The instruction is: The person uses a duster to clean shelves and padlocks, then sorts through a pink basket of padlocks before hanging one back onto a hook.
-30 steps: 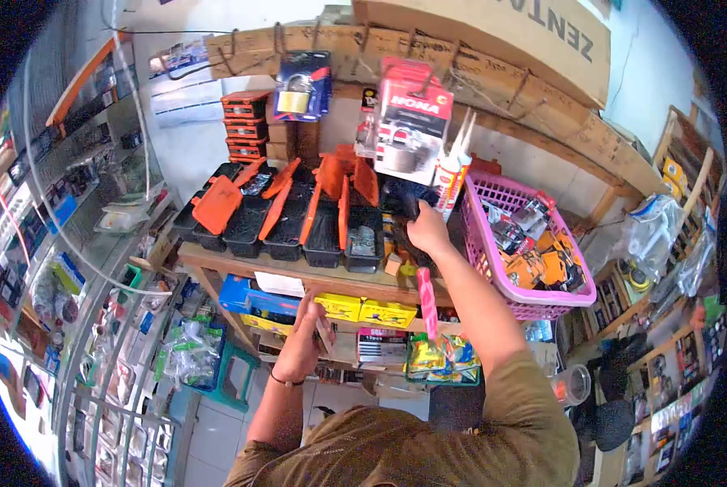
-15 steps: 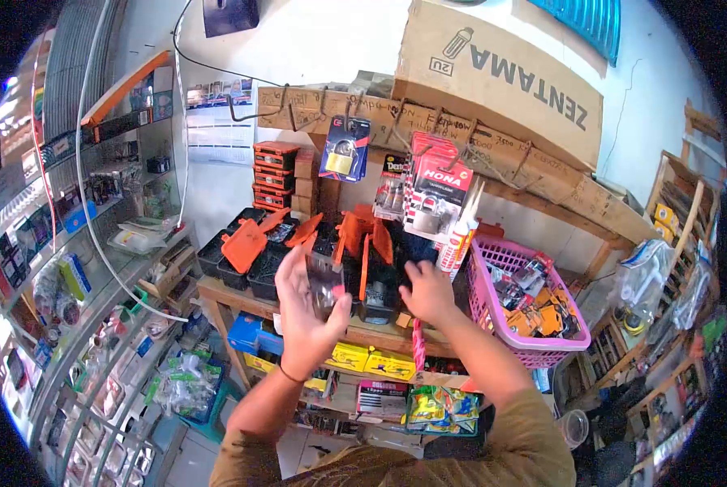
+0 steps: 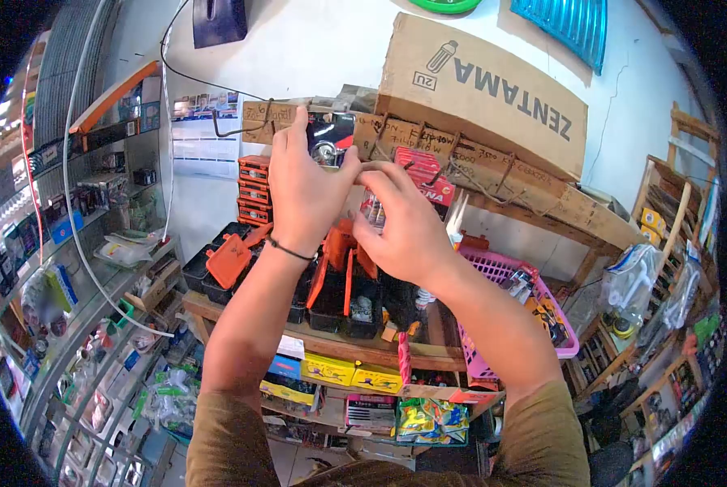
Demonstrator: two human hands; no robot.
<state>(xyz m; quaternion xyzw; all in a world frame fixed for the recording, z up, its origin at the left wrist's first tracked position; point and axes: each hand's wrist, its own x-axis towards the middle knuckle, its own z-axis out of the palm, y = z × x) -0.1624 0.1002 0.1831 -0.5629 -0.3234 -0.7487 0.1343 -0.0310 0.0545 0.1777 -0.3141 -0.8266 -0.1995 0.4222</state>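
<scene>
My left hand (image 3: 310, 183) is raised in front of the hook rail, its fingers pointing up and its thumb bent toward the right. Between thumb and fingers shows a dark blister pack (image 3: 328, 140) with a rounded silvery part; the hand hides the rest. Close by on the right, my right hand (image 3: 400, 215) has curled fingers, the fingertips meeting near the left thumb; what they pinch is hidden. Red padlock cards (image 3: 436, 190) marked HONA hang just behind the right hand. Below the hands, orange-lidded black boxes (image 3: 355, 312) stand on the wooden shelf.
A ZENTAMA carton (image 3: 493, 97) rests above the wooden hook rail (image 3: 534, 197). Metal hooks (image 3: 237, 130) stick out toward me. At right stands a pink basket (image 3: 570, 347) of packaged goods. Yellow boxes (image 3: 328, 371) sit on a lower shelf, and a glass cabinet is at left.
Both hands have risen from the open boxes to the hook rail and come together. The left hand brought its clear pack up with it. My view has shifted slightly.
</scene>
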